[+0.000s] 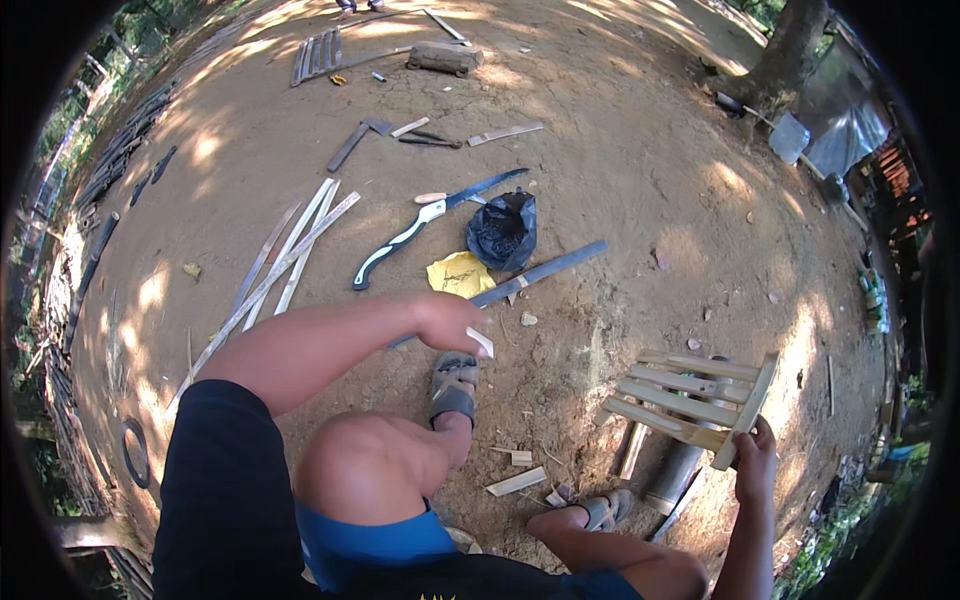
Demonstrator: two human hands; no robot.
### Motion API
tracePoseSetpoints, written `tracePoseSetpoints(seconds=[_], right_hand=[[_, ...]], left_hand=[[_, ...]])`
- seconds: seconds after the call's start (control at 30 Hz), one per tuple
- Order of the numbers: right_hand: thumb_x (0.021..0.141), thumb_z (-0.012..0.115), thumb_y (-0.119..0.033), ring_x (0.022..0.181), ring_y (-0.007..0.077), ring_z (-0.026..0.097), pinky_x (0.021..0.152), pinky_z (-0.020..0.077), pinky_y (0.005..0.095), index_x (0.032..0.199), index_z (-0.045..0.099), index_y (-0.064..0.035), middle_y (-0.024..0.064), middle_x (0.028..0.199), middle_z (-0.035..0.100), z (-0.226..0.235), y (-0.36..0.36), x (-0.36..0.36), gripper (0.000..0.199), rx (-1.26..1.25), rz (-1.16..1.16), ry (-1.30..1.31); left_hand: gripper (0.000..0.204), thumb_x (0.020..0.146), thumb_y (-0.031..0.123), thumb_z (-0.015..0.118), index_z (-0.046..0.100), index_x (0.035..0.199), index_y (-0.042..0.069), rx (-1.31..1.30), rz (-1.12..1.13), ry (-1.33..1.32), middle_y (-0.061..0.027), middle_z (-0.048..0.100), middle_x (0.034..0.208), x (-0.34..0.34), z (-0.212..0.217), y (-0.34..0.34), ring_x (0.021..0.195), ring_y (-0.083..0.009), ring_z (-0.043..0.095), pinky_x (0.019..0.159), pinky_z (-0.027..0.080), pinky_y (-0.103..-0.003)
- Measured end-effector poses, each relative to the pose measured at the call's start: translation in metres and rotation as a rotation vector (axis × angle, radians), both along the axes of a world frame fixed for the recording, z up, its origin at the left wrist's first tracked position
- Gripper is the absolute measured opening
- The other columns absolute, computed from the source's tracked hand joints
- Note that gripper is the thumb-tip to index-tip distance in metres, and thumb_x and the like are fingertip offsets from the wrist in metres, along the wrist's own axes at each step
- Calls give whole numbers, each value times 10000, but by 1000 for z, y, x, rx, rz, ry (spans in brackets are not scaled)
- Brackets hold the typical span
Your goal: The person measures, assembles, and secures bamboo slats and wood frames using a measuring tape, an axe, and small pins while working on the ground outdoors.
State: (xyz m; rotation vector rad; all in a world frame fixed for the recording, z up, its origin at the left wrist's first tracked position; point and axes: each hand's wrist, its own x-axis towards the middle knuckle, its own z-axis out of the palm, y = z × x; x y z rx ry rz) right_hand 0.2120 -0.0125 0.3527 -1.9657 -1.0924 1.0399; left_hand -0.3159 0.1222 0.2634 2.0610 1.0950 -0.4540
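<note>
saw [420, 225] left of bag [502, 230] | slat frame [690, 395] right of sandal [454, 385]

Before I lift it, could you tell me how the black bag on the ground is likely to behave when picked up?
The black bag looks crumpled and slack, so it will probably be floppy and sag from wherever it is pinched. Its glossy film suggests a somewhat slippery surface. It sits low and shapeless on the dirt, so it seems light and unlikely to roll.

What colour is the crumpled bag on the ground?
Black; the crumpled bag shows best in the head view.
</note>
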Motion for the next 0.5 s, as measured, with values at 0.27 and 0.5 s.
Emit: tracePoseSetpoints(seconds=[0.27,0.5], right_hand=[[902,533,-17,618,237,605,608,478,416,1517,394,-3,140,714,628,-50,192,6,630,-260,495,-604],[932,496,-4,732,406,682,625,517,495,1494,297,-1,256,848,648,-55,186,22,597,-345,520,-534]], left_hand=[[589,951,425,658,601,1387,34,331,649,168,-198,668,1317,-86,-169,222,1219,-379,634,1044,497,-459],[523,955,381,646,637,1359,49,370,723,148,-192,646,1371,-80,-228,349,1262,-364,612,1071,476,-438]])
